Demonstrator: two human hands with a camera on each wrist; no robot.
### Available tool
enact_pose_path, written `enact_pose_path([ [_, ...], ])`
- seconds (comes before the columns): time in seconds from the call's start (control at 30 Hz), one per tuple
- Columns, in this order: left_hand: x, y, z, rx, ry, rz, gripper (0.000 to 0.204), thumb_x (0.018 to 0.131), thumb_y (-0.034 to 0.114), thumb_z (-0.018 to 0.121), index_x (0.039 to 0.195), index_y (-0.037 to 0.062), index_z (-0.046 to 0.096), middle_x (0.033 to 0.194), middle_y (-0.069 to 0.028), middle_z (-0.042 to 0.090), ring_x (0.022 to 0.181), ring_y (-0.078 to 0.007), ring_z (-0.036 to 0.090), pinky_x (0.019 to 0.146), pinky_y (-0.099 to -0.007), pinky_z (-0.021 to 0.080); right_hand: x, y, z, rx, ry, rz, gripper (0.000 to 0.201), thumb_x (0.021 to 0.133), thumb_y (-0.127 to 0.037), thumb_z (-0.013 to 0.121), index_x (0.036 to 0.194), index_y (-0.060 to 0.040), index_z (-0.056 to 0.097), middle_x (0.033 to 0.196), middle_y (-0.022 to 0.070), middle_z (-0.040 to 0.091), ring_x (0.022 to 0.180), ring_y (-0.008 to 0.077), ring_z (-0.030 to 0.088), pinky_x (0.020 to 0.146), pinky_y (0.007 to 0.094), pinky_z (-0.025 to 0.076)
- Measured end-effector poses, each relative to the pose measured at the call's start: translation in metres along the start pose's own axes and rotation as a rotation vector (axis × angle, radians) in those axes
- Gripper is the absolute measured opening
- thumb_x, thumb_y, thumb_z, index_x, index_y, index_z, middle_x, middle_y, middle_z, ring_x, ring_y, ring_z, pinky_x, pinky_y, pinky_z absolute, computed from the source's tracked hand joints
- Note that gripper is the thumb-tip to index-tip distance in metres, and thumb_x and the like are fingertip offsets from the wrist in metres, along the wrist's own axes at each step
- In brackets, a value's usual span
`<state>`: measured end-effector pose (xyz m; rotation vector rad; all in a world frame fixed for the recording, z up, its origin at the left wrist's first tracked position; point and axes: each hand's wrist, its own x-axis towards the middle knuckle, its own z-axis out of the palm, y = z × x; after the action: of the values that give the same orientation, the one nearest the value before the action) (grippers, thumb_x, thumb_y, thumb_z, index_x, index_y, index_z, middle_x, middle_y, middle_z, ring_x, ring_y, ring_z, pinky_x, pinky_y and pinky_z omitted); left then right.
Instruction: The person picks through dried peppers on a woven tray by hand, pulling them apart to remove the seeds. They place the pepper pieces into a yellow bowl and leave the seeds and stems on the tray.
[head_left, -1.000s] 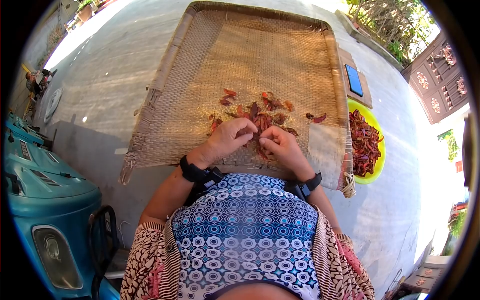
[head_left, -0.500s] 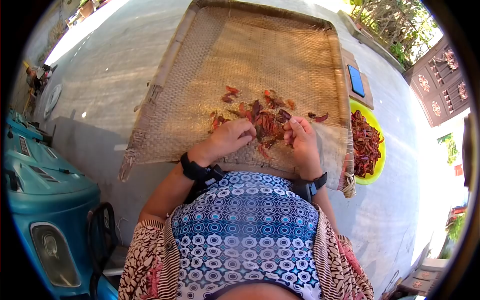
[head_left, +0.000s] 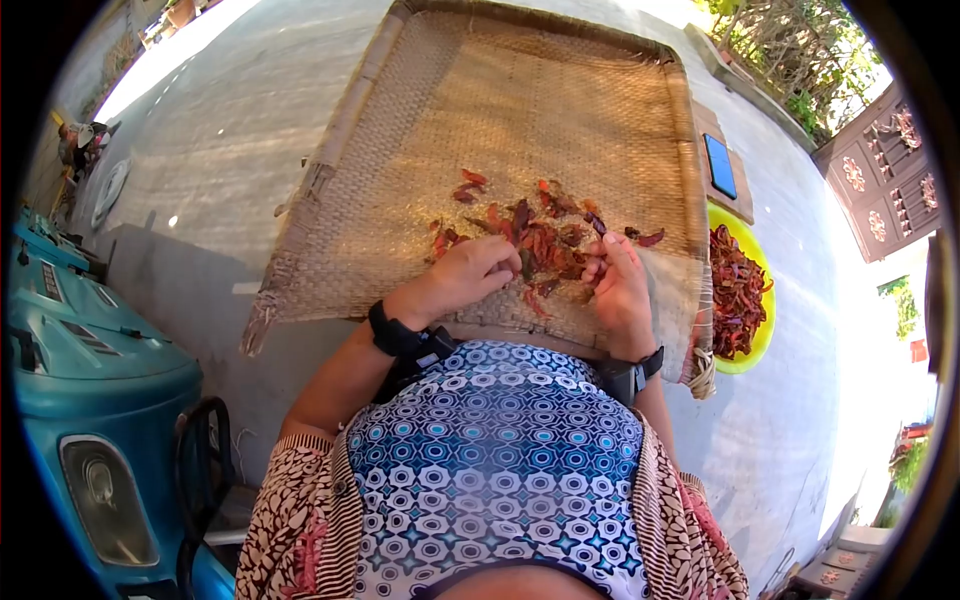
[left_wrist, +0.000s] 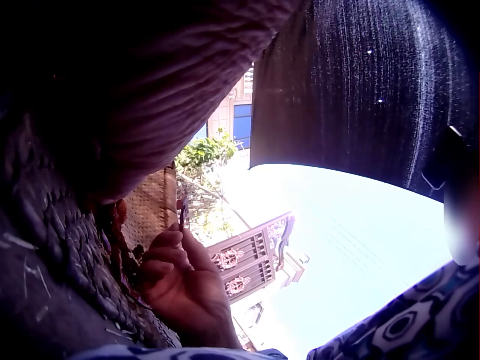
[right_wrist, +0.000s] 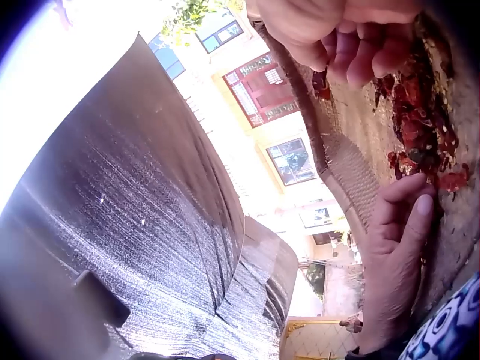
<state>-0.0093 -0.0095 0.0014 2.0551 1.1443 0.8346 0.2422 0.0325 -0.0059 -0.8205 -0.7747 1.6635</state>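
Observation:
Dried red peppers [head_left: 535, 240] lie in a loose pile on a woven tray [head_left: 540, 110]. My right hand [head_left: 622, 285] pinches a dark pepper [head_left: 595, 222] between thumb and finger, just above the pile's right side. In the left wrist view the right hand [left_wrist: 191, 289] holds it upright. At the pile's left edge is my left hand [head_left: 460, 280], its fingers bent and low over the tray. The right wrist view has the left hand [right_wrist: 394, 251] with thumb near the forefinger, beside the peppers [right_wrist: 416, 120]; whether it holds anything is unclear.
A yellow-green basin [head_left: 765, 325] of dried peppers stands right of the tray. Behind it, a blue-screened phone [head_left: 720, 167] lies on a board [head_left: 742, 205]. A teal vehicle [head_left: 110, 400] is at the left. Loose pale seeds are scattered over the tray.
My right hand has moved right, away from the left hand, and now shows a dark pepper pinched in its fingertips. The left hand has stayed beside the pile.

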Motion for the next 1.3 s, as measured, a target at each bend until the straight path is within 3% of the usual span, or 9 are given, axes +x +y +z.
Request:
enact_pose_path([
  [0.8,0.001,-0.003,0.001,-0.008,0.008,0.01,0.011,0.087,0.007,0.063,0.098,0.0037,0.061,0.089,-0.0091,0.06,0.08,-0.0211,0.063,0.07,-0.0331,0.051,0.002,0.002,-0.011,0.169,0.014,0.092,0.01,0.096,-0.017,0.059,0.102,-0.0099,0.057,0.084,0.0031,0.061,0.069,0.0133,0.056,0.059,0.0299,0.048],
  [1.3,0.0,-0.006,0.001,-0.008,0.01,0.052,0.012,0.087,0.008,0.062,0.098,0.0037,0.061,0.088,-0.0098,0.061,0.082,-0.0226,0.063,0.072,-0.0347,0.05,0.004,0.015,-0.009,-0.159,-0.085,0.035,0.013,0.097,-0.015,0.058,0.108,-0.0081,0.058,0.089,0.0034,0.066,0.07,0.0116,0.062,0.062,0.0253,0.048],
])
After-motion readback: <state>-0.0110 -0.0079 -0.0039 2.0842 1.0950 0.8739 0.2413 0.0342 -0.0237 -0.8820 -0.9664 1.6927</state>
